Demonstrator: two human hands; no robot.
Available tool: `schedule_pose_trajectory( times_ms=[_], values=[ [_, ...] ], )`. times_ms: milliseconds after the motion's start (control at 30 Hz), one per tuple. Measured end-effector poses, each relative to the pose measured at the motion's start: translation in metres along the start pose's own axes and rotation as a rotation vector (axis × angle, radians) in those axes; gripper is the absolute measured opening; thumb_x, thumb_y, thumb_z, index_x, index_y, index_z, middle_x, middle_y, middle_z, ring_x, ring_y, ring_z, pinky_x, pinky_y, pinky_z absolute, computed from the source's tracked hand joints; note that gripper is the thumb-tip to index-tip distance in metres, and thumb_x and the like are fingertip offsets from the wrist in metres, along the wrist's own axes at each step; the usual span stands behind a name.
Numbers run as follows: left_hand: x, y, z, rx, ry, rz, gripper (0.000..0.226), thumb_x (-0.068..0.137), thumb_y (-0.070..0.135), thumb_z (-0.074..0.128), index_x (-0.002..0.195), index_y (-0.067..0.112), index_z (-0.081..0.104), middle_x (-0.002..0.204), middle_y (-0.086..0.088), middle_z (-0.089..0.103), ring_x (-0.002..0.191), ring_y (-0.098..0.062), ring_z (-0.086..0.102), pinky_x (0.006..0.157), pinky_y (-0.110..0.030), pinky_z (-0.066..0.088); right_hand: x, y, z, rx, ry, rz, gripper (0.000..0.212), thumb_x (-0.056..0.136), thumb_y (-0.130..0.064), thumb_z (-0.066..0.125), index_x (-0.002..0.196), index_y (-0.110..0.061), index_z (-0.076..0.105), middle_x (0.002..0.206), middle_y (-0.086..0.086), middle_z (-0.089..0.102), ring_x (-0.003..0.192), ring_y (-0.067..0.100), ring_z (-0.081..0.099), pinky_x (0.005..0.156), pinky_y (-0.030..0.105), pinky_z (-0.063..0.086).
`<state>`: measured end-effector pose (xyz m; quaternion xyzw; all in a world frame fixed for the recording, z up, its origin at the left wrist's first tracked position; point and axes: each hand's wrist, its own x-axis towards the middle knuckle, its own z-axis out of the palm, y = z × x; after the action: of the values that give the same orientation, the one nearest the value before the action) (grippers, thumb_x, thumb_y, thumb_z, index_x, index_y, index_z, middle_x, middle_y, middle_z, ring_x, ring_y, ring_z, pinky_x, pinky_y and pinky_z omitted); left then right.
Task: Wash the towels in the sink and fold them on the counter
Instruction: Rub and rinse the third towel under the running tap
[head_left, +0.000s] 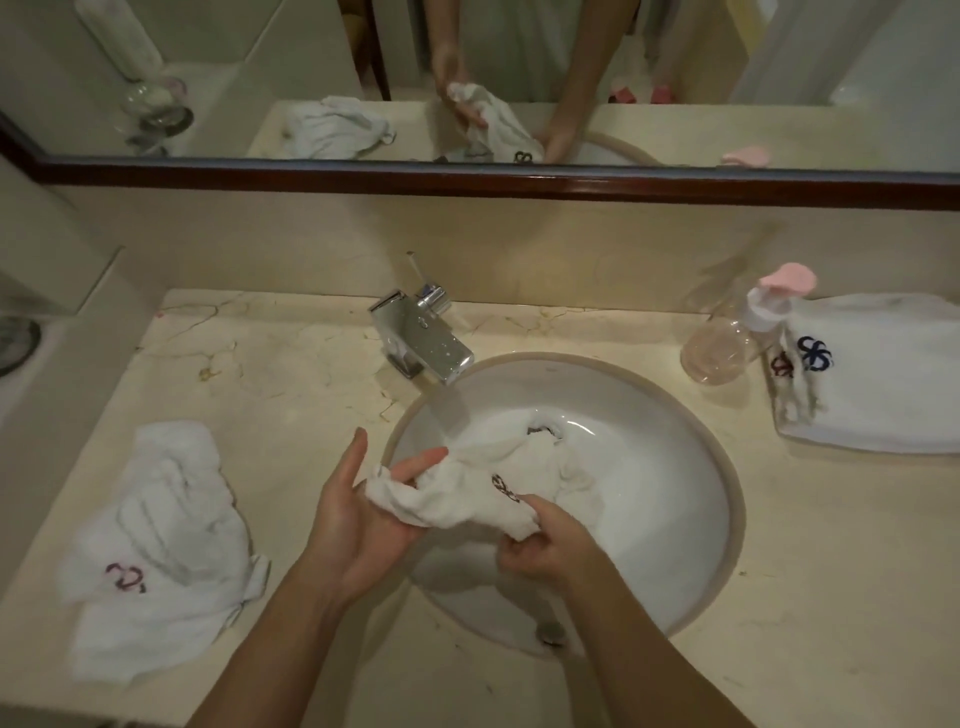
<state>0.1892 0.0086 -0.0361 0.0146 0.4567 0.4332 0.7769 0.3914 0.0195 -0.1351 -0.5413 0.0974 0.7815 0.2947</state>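
1. The left hand (358, 525) is lying palm-up over the near-left rim of the sink (727, 499), fingers mostly straight, with one end of a white towel (467, 493) draped across them.
2. The right hand (545, 545) is gripping the towel's other end with curled fingers above the basin.
3. A crumpled towel (161, 545) is lying on the counter (291, 374) to the left.
4. A folded towel (872, 374) is sitting at the right, just beside a clear bottle (722, 348).
5. The faucet (421, 338) is standing behind the sink.

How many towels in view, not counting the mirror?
3: one crumpled on the counter left of the sink, one held over the basin, one on the tray at right. More may lie stacked there.
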Motion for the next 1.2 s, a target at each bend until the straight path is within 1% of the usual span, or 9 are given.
schedule_pose_trajectory(
  times_ms=[100,200,333,533,667,733,867,1067,1200],
  values=[
    [0.017,0.000,-0.013,0.268,0.094,0.031,0.055,0.102,0.042,0.037,0.127,0.001,0.064,0.130,-0.019,0.063,0.119,-0.033,0.062,0.097,-0.042,0.052,-0.033,-0.019,-0.015,-0.249,0.151,-0.148,0.006,0.093,-0.003,0.063,0.097,0.000,0.062,0.076,0.013,0.064,0.063,0.025,0.060,0.048,0.027,0.050],
    [0.033,-0.004,-0.016,0.480,0.119,0.036,0.027,0.097,0.013,0.053,0.116,0.011,0.073,0.125,-0.012,0.067,0.111,-0.029,0.066,0.091,-0.042,0.056,-0.060,-0.049,-0.022,-0.203,0.260,-0.402,0.008,0.090,0.000,0.066,0.096,0.004,0.061,0.070,0.014,0.064,0.055,0.022,0.064,0.045,0.028,0.051],
    [0.053,-0.004,-0.015,0.338,0.191,0.076,0.041,0.087,-0.014,0.047,0.117,0.007,0.065,0.095,-0.017,0.067,0.080,-0.026,0.065,0.070,-0.032,0.055,-0.075,-0.079,-0.018,-0.016,0.267,-0.604,0.012,0.093,-0.004,0.063,0.104,-0.001,0.061,0.081,0.009,0.066,0.066,0.016,0.067,0.053,0.026,0.055],
    [0.057,-0.019,-0.005,0.006,0.186,-0.241,0.028,0.085,0.006,0.038,0.087,-0.006,0.062,0.076,-0.018,0.063,0.074,-0.031,0.061,0.070,-0.036,0.050,-0.066,-0.093,0.053,-0.338,0.102,-0.609,0.038,0.087,-0.020,0.064,0.122,-0.004,0.062,0.106,0.013,0.067,0.097,0.029,0.070,0.074,0.034,0.056],
    [0.061,-0.035,-0.020,0.114,0.171,-0.318,0.033,0.090,0.020,0.059,0.107,-0.005,0.072,0.102,-0.021,0.072,0.089,-0.033,0.068,0.080,-0.038,0.054,-0.063,-0.116,0.139,-0.889,0.132,-0.911,0.019,0.089,-0.038,0.072,0.095,-0.021,0.070,0.098,-0.004,0.069,0.093,0.012,0.063,0.079,0.027,0.049],
    [0.067,-0.037,-0.020,0.157,0.192,-0.314,0.029,0.092,0.020,0.061,0.107,-0.003,0.072,0.095,-0.018,0.073,0.081,-0.029,0.070,0.070,-0.035,0.057,-0.052,-0.129,0.178,-1.045,0.136,-1.006,0.021,0.088,-0.038,0.073,0.092,-0.018,0.066,0.090,-0.006,0.065,0.091,0.015,0.061,0.080,0.030,0.048],
    [0.086,-0.025,-0.009,0.153,0.211,-0.260,0.034,0.089,0.014,0.066,0.118,-0.004,0.067,0.115,-0.021,0.069,0.103,-0.035,0.067,0.090,-0.043,0.054,-0.028,-0.150,0.236,-1.416,0.101,-0.886,0.038,0.093,-0.048,0.064,0.110,-0.014,0.060,0.103,0.000,0.063,0.097,0.018,0.061,0.089,0.036,0.051],
    [0.096,-0.015,0.006,0.000,0.206,-0.249,0.028,0.098,0.005,0.054,0.123,-0.007,0.061,0.097,-0.014,0.070,0.075,-0.023,0.068,0.054,-0.028,0.058,0.011,-0.173,0.259,-1.607,0.225,-0.772,0.058,0.091,-0.059,0.060,0.122,-0.010,0.061,0.115,0.004,0.064,0.104,0.023,0.061,0.094,0.039,0.052],
    [0.093,-0.009,0.015,-0.065,0.112,-0.258,0.039,0.104,0.031,0.048,0.126,0.002,0.063,0.093,-0.009,0.073,0.074,-0.020,0.071,0.056,-0.026,0.058,0.025,-0.180,0.256,-1.577,0.248,-0.818,0.052,0.092,-0.057,0.060,0.116,-0.010,0.064,0.104,0.003,0.066,0.098,0.024,0.063,0.091,0.041,0.054]
  ],
)
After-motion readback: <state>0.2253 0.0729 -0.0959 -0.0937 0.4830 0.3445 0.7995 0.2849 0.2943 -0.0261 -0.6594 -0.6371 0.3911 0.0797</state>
